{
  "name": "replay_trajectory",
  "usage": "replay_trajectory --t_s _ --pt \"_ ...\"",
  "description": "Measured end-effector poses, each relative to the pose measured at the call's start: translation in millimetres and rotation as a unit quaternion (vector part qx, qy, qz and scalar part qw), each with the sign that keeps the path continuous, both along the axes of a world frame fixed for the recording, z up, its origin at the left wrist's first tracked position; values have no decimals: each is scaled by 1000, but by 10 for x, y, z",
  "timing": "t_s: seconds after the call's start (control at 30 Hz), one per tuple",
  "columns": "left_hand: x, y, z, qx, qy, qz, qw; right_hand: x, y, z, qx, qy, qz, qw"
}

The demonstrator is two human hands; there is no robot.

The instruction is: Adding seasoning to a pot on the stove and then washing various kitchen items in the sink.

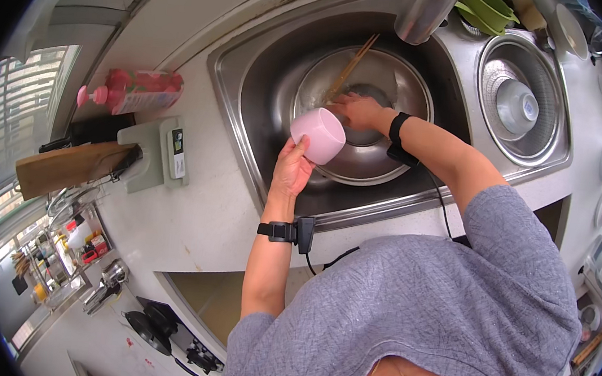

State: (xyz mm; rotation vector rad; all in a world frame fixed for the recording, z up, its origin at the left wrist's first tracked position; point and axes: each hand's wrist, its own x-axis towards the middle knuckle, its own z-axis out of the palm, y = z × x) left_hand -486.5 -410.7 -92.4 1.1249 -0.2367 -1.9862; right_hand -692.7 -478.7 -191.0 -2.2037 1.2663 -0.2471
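Observation:
My left hand (294, 168) holds a pink cup (318, 136) tilted over the left rim of a round stainless steel basin (384, 166). The basin stands in the large sink (273, 76). Inside it, my right hand (360, 111) reaches down beside the lower ends of wooden chopsticks (353, 65), which lean up over the basin's far rim. The fingertips of my right hand are partly hidden behind the cup, so its grip cannot be made out. A dark round shape shows at the basin's bottom near this hand.
A metal faucet (424, 9) overhangs the sink's far edge. To the right, a strainer basin (484, 118) holds a bowl (516, 107), with green plastic baskets (486, 10) behind. On the left counter are a red pump bottle (141, 92) and a wooden cutting board (74, 169).

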Motion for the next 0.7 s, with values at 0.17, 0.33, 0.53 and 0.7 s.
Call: replay_trajectory --t_s 0.17,0.33,0.53,0.7 --pt "-93 -17 43 -46 -41 -56 997 -135 -145 228 100 67 -120 986" --pt "-106 -9 -47 -59 -139 -99 984 -142 118 442 196 -153 -242 938" --pt "-327 24 -3 -76 -197 -81 974 45 653 1247 -2 -325 -83 942" --pt "-637 -21 283 -158 -240 -71 955 117 546 1298 -139 -193 -113 965"
